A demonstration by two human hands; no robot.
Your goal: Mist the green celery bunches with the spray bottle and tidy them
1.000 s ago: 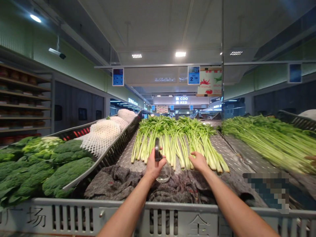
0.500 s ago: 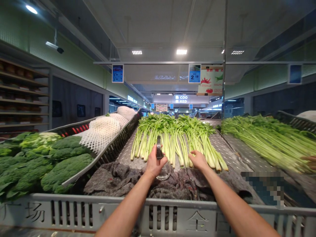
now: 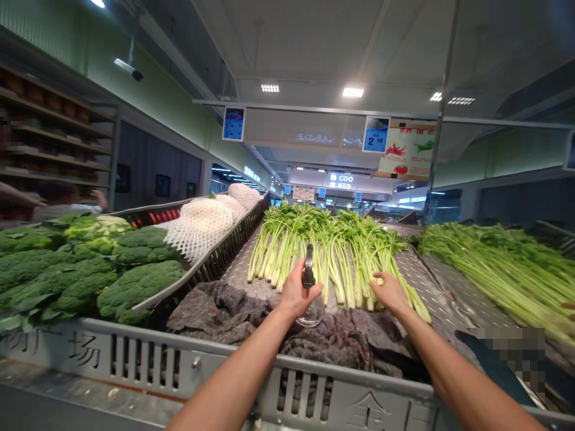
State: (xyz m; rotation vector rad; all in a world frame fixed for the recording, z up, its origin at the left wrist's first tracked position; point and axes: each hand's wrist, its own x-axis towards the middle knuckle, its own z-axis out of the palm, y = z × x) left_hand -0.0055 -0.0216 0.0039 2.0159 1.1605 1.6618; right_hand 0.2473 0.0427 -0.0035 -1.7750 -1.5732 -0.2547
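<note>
Left hand (image 3: 297,294): fingers curled round a clear bottle (image 3: 308,275) with a black top
Right hand (image 3: 390,292): fingers bent, partly open, by the celery (image 3: 335,263); can't tell if touching
Celery: in a row behind the dark cloth (image 3: 215,312)

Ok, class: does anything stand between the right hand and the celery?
Nothing visible does. The right hand is at the lower ends of the celery, though this view cannot settle whether they touch. The dark cloth lies nearer the camera; the clear container is in the left hand.
</note>
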